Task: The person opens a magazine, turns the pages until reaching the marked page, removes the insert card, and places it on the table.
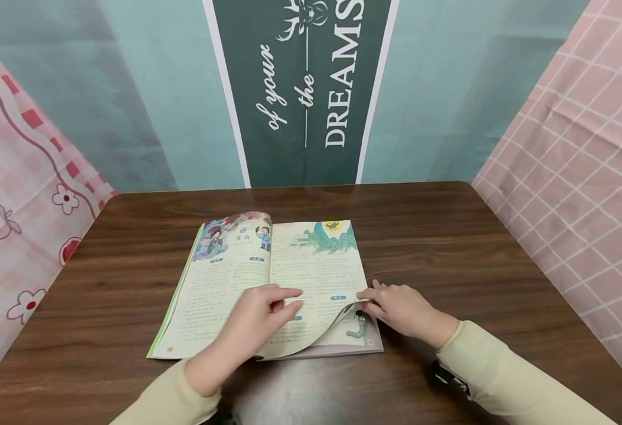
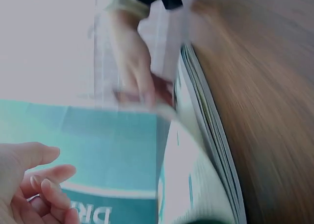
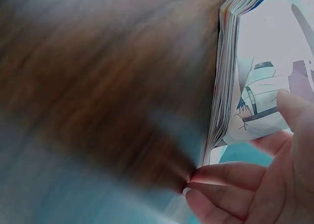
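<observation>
An open magazine (image 1: 221, 301) with printed text and colour pictures lies on the table. My right hand (image 1: 403, 310) is at the right edge of its right-hand page (image 1: 316, 271), whose lower corner curls up and shows another page beneath. In the right wrist view, thumb and index finger of the right hand (image 3: 274, 185) pinch the page (image 3: 265, 101), and the other fingers reach past the magazine's edge. My left hand (image 1: 260, 316) is over the lower middle of the magazine. Its fingers are loosely bent with nothing between them, as the left hand (image 2: 34, 185) also shows in the left wrist view.
The dark wooden table (image 1: 428, 236) extends around the magazine. A teal cloth with lettering (image 1: 311, 88) hangs behind it. Pink patterned cloths hang at the left (image 1: 19, 195) and the right (image 1: 582, 177). A black device (image 1: 449, 378) sits at the right wrist.
</observation>
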### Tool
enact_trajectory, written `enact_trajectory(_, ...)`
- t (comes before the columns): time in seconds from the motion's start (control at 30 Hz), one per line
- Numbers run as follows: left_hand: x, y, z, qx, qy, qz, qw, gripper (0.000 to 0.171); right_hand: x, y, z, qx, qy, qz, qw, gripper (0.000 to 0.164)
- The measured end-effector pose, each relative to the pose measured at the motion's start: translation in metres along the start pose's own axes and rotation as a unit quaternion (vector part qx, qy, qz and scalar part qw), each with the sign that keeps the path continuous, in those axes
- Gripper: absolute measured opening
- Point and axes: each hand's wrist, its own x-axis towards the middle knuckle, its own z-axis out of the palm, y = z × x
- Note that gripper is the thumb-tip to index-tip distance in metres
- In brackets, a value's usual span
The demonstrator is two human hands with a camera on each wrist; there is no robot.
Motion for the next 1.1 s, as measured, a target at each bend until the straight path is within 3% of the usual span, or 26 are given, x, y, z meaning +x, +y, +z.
enact_trajectory(0.3,0.032,0.024,0.049,0.039,-0.057,0.007,0.9976,0.023,0.004,-0.001,0.0,-0.002,0.002,0.014,1.0,0.034)
enact_trajectory(0.6,0.044,0.031,0.071,0.072,-0.078,0.0,0.9943,0.018,0.001,0.0,-0.001,-0.012,0.005,0.017,1.0,0.033)
enact_trajectory(0.73,0.046,0.03,0.075,0.071,-0.074,-0.006,0.9947,0.015,0.0,0.0,0.0,-0.012,0.01,0.02,1.0,0.041)
enact_trajectory(0.83,0.046,0.029,0.072,0.066,-0.057,-0.006,0.9962,0.013,-0.002,0.001,0.0,0.002,0.015,0.025,1.0,0.059)
enact_trajectory(0.97,0.043,0.024,0.062,0.045,-0.017,-0.004,0.9988,0.011,-0.004,0.004,0.0,0.033,-0.001,0.049,0.998,0.086)
enact_trajectory(1.1,0.04,0.016,0.045,0.023,0.025,0.0,0.9994,0.008,-0.008,0.007,0.0,0.041,-0.017,0.055,0.998,0.093)
